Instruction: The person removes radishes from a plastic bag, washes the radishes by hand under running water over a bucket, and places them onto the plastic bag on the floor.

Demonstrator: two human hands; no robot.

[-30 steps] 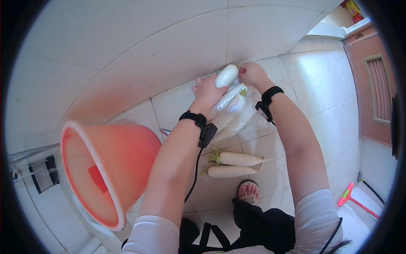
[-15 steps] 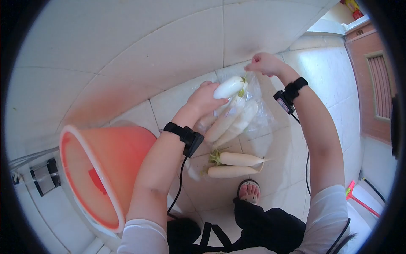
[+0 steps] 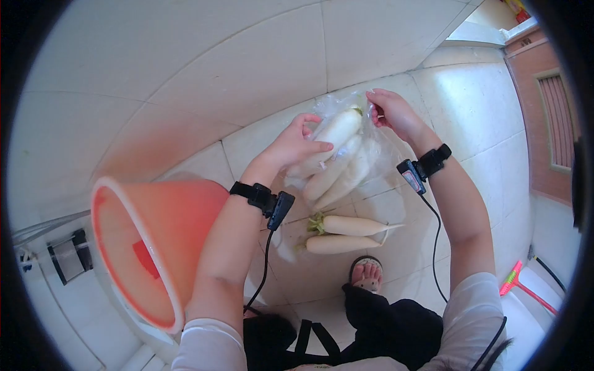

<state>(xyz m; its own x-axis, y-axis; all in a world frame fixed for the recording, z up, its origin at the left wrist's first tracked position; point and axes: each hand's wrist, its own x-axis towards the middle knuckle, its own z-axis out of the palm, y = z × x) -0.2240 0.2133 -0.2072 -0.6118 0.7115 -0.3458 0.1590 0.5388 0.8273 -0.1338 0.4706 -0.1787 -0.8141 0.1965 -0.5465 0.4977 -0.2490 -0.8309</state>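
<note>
Though in plastic, tapered white radishes

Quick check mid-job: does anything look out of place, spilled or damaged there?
Nothing visibly spilled or damaged. Two daikon radishes lie loose on the floor tiles, outside the clear plastic bag holding the others, though that may be deliberate. The orange bucket looks tilted, but the wide lens could explain that.
</note>
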